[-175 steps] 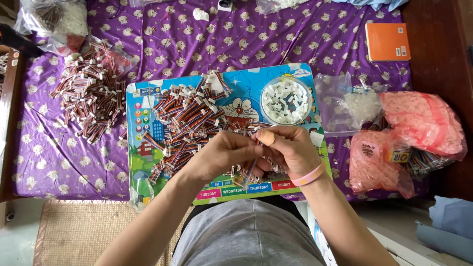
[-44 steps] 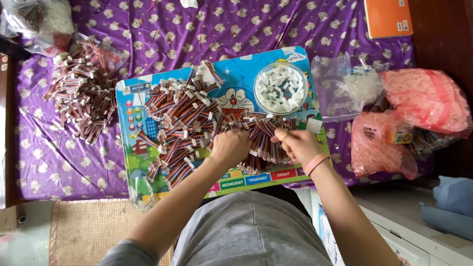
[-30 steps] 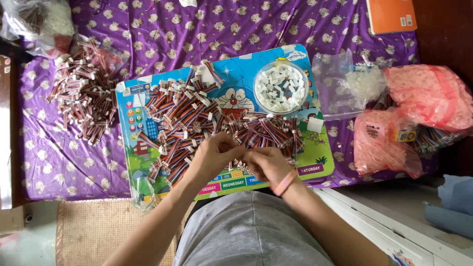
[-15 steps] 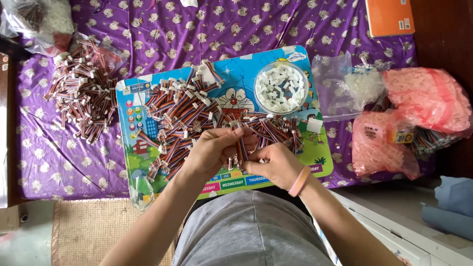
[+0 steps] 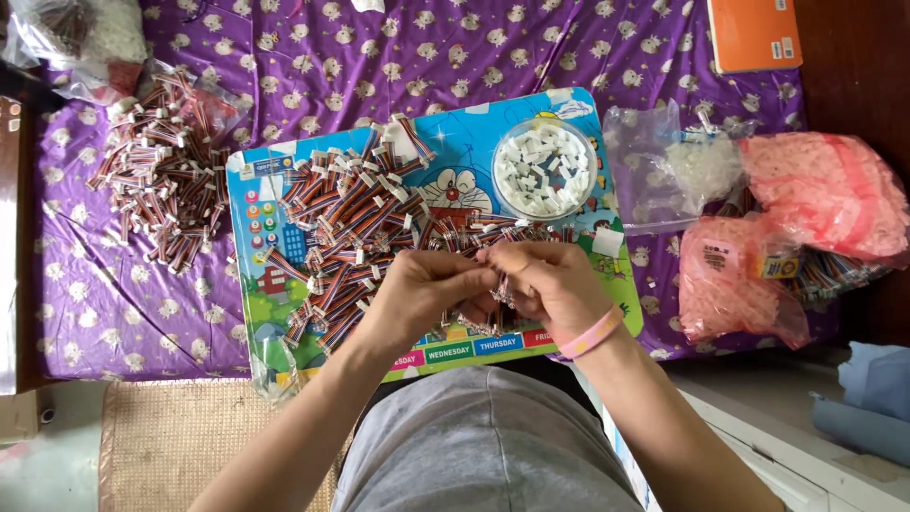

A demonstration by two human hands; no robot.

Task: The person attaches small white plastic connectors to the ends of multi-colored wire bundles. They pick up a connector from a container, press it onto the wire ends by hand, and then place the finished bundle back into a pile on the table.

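A small wire piece (image 5: 500,284) is pinched between the fingertips of the left hand (image 5: 422,294) and right hand (image 5: 550,284), just above the near edge of the colourful board (image 5: 578,109). A heap of striped wires (image 5: 351,218) covers the board's middle, with a round bowl of white plugs (image 5: 545,169) at its far right and another wire pile (image 5: 161,180) on the purple cloth (image 5: 284,57) to the left.

The small striped wire piece (image 5: 500,284) between the left hand (image 5: 417,299) and right hand (image 5: 550,289) is mostly hidden by fingers; its shape is unclear.
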